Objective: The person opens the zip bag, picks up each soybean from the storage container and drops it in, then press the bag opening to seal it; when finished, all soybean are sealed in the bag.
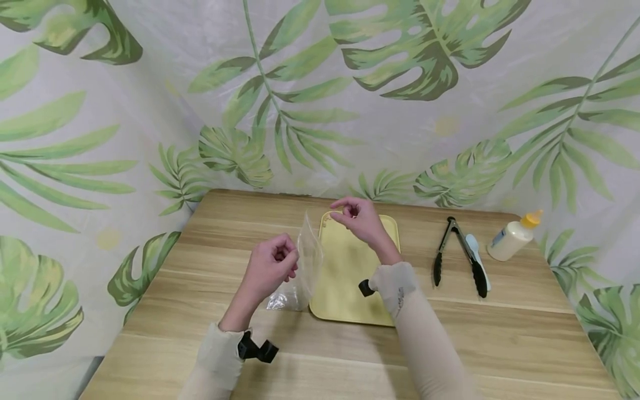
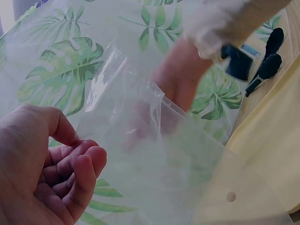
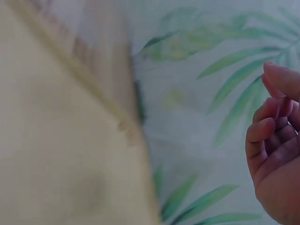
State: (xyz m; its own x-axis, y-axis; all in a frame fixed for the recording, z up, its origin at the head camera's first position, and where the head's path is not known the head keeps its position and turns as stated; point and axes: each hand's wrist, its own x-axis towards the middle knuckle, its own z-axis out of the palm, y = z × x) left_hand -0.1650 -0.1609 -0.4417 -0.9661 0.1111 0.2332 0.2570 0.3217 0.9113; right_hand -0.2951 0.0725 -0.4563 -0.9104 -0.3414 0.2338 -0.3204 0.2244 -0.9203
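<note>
My left hand (image 1: 272, 264) pinches a clear plastic bag (image 1: 310, 255) by its edge, between thumb and fingers. The bag hangs upright beside the left edge of a yellow tray (image 1: 350, 278), its lower part near the wooden table. In the left wrist view the film of the bag (image 2: 140, 112) spreads out from the fingertips, and a small round hole shows in it. Over the far part of the tray is my right hand (image 1: 357, 219), apart from the bag, its fingers loosely bent. Nothing shows between the fingers of the right hand (image 3: 279, 136) in the right wrist view.
Black-tipped tongs (image 1: 452, 244) lie spread on the table (image 1: 200, 311) right of the tray, with a light blue spoon (image 1: 475, 250) next to them. A white bottle (image 1: 507, 241) with a yellow nozzle cap stands farther right. A leaf-patterned curtain (image 1: 310, 100) hangs behind the table.
</note>
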